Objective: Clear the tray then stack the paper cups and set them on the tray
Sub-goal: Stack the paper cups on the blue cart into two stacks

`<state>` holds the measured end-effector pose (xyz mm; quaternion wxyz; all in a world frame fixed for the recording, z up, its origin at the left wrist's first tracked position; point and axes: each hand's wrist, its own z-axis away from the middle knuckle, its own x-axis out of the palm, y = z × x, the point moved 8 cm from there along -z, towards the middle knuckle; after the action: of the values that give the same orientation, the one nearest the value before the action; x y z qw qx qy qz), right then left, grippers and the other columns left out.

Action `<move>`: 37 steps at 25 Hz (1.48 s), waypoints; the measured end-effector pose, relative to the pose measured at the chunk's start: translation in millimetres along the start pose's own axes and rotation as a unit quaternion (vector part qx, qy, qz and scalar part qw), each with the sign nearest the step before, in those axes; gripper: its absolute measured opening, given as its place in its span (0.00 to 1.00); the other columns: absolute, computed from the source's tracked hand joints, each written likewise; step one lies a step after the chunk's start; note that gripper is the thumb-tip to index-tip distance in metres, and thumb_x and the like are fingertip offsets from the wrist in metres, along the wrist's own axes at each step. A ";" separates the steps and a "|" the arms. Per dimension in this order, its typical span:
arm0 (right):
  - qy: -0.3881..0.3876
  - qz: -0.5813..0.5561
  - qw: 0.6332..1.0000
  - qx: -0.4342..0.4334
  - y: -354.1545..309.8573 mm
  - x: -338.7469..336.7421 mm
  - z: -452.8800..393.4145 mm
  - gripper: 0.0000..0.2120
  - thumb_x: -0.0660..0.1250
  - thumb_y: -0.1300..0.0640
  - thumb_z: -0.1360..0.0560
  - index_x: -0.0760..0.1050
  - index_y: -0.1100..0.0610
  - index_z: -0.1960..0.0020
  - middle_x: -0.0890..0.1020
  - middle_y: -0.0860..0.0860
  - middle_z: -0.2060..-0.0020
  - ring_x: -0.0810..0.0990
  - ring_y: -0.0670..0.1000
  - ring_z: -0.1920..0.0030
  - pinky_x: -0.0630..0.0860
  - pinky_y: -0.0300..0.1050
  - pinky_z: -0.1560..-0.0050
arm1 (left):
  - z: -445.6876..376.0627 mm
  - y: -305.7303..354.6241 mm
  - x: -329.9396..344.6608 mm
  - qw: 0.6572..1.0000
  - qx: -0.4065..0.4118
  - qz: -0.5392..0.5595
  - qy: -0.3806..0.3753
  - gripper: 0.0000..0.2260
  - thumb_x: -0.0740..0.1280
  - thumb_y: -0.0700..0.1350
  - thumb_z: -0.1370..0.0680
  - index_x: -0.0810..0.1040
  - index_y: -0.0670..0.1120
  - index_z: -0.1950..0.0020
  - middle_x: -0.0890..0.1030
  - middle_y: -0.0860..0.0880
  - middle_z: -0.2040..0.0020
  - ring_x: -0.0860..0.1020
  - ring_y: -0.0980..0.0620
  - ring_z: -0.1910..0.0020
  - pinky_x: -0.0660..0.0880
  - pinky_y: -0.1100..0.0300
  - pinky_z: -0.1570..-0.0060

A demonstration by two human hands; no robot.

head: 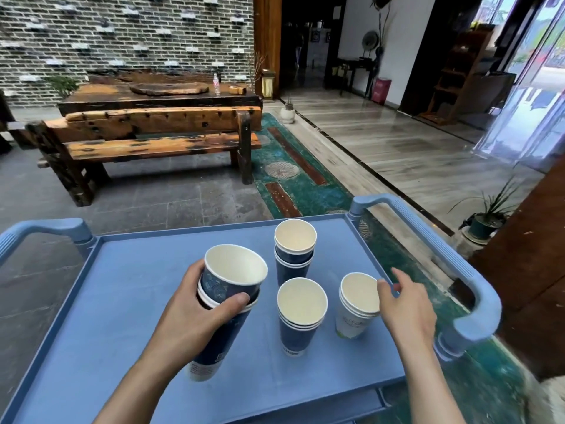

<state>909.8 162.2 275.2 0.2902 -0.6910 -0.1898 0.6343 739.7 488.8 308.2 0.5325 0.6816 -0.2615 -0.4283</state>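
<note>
paper cups: left hand grips tilted blue stack; right hand, open & empty, touches upright white stack, lower right.

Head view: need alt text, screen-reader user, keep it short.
A person's left hand holds a tilted stack of dark blue paper cups in its grip above a blue cart tray. The open right hand reaches toward a white cup stack. Two more blue cup stacks stand on the tray, one near and one far.

Matt paper cups on a smooth blue plastic tray.
</note>
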 end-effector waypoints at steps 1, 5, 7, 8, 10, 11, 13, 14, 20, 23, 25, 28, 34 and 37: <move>0.029 -0.041 0.999 -0.014 -12.2 -8.1 5.9 0.18 0.60 0.45 0.24 0.73 0.48 0.36 0.78 0.53 0.45 0.76 0.56 0.50 0.70 0.50 0.54 | 0.9 4.1 4.0 1.000 0.009 -0.011 -0.007 0.32 0.74 0.63 0.43 0.71 0.62 0.40 0.79 0.67 0.48 0.78 0.66 0.49 0.74 0.63 0.52; -0.178 -0.286 0.938 -0.085 -99.8 12.7 50.9 0.15 0.65 0.36 0.33 0.75 0.38 0.48 0.80 0.40 0.59 0.78 0.46 0.68 0.72 0.39 0.68 | 3.3 25.7 33.6 0.996 0.055 -0.035 -0.063 0.32 0.75 0.60 0.41 0.68 0.67 0.39 0.76 0.71 0.45 0.76 0.67 0.45 0.71 0.73 0.54; -0.268 -0.292 0.911 -0.117 -123.9 31.7 72.5 0.14 0.69 0.45 0.32 0.74 0.38 0.47 0.81 0.41 0.58 0.78 0.46 0.71 0.71 0.38 0.73 | 6.3 33.0 45.6 0.992 0.081 -0.040 -0.090 0.33 0.77 0.59 0.40 0.66 0.71 0.40 0.75 0.70 0.42 0.75 0.67 0.43 0.71 0.73 0.52; -0.264 -0.288 0.911 -0.133 -128.3 33.8 76.0 0.14 0.69 0.52 0.31 0.75 0.40 0.47 0.82 0.45 0.59 0.79 0.48 0.70 0.71 0.39 0.73 | 8.9 34.2 50.6 0.988 0.096 -0.053 -0.110 0.36 0.78 0.58 0.41 0.64 0.73 0.38 0.74 0.69 0.40 0.74 0.66 0.40 0.71 0.71 0.48; -0.233 -0.290 0.917 -0.143 -129.4 31.8 75.5 0.17 0.67 0.62 0.30 0.76 0.43 0.48 0.82 0.49 0.62 0.79 0.50 0.69 0.71 0.41 0.75 | 13.8 32.4 54.9 0.977 0.126 -0.101 -0.141 0.45 0.78 0.60 0.42 0.57 0.72 0.32 0.69 0.69 0.33 0.69 0.63 0.33 0.70 0.59 0.39; -0.225 -0.307 0.914 -0.141 -128.3 29.6 73.3 0.17 0.67 0.64 0.30 0.77 0.45 0.48 0.82 0.50 0.63 0.78 0.50 0.71 0.70 0.41 0.76 | 13.9 29.8 52.6 0.972 0.137 -0.132 -0.140 0.47 0.78 0.61 0.42 0.54 0.72 0.30 0.66 0.70 0.32 0.67 0.63 0.33 0.69 0.57 0.37; -0.188 -0.357 0.907 -0.123 -119.1 16.4 60.2 0.15 0.67 0.67 0.30 0.78 0.48 0.51 0.82 0.49 0.66 0.77 0.48 0.74 0.68 0.40 0.79 | 8.4 20.7 37.2 0.970 0.137 -0.171 -0.106 0.45 0.76 0.61 0.42 0.52 0.74 0.33 0.66 0.75 0.36 0.70 0.65 0.38 0.70 0.62 0.42; -0.155 -0.384 0.903 -0.113 -112.0 4.2 49.4 0.14 0.67 0.67 0.30 0.79 0.49 0.53 0.82 0.48 0.66 0.76 0.47 0.74 0.68 0.40 0.80 | 4.5 15.0 24.5 0.974 0.124 -0.171 -0.078 0.43 0.76 0.60 0.42 0.53 0.75 0.36 0.68 0.76 0.40 0.72 0.67 0.42 0.70 0.68 0.47; -0.026 -0.296 0.947 -0.122 -78.9 -39.1 15.5 0.14 0.65 0.59 0.33 0.81 0.42 0.55 0.84 0.46 0.64 0.79 0.50 0.77 0.73 0.44 0.76 | -5.9 -26.1 -39.3 0.995 0.024 -0.082 0.053 0.40 0.80 0.48 0.36 0.63 0.59 0.30 0.73 0.59 0.37 0.73 0.56 0.40 0.69 0.65 0.48; -0.022 -0.180 0.973 -0.141 -85.3 -11.4 25.1 0.12 0.65 0.57 0.32 0.80 0.41 0.55 0.83 0.41 0.62 0.80 0.49 0.73 0.75 0.44 0.67 | -3.4 -14.6 -30.5 0.997 0.042 -0.062 0.026 0.42 0.80 0.52 0.38 0.62 0.61 0.29 0.71 0.62 0.35 0.71 0.60 0.37 0.68 0.63 0.45; -0.049 -0.125 0.978 -0.158 -88.4 14.2 31.8 0.11 0.65 0.58 0.30 0.80 0.44 0.52 0.83 0.44 0.58 0.81 0.51 0.62 0.73 0.44 0.59 | -0.4 -4.7 -24.0 0.997 0.055 -0.055 0.007 0.42 0.77 0.55 0.40 0.62 0.64 0.30 0.68 0.64 0.34 0.69 0.63 0.36 0.67 0.65 0.45; -0.101 -0.030 0.980 -0.169 -84.5 46.4 41.4 0.13 0.63 0.57 0.26 0.78 0.48 0.44 0.82 0.49 0.50 0.78 0.53 0.49 0.68 0.44 0.54 | 4.0 8.8 -15.2 0.997 0.065 -0.047 -0.020 0.43 0.76 0.59 0.42 0.60 0.68 0.30 0.67 0.66 0.33 0.68 0.67 0.35 0.66 0.70 0.45; -0.187 -0.253 0.940 -0.136 -115.9 37.0 64.4 0.13 0.66 0.37 0.33 0.77 0.40 0.52 0.82 0.42 0.60 0.78 0.43 0.60 0.71 0.43 0.59 | 11.7 37.6 16.7 0.988 0.105 -0.095 -0.069 0.37 0.78 0.58 0.41 0.62 0.69 0.38 0.71 0.72 0.42 0.75 0.66 0.45 0.76 0.68 0.61; -0.264 -0.276 0.913 -0.145 -127.5 39.8 80.4 0.14 0.74 0.47 0.37 0.78 0.42 0.52 0.81 0.46 0.64 0.78 0.44 0.68 0.73 0.43 0.63 | 15.3 50.1 33.7 0.977 0.154 -0.114 -0.095 0.37 0.78 0.58 0.40 0.64 0.67 0.35 0.72 0.69 0.38 0.73 0.64 0.40 0.73 0.69 0.50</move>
<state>848.9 297.0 324.4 0.2895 -0.4528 -0.5323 0.6541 748.3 438.9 344.5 0.3413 0.7371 -0.2944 -0.5036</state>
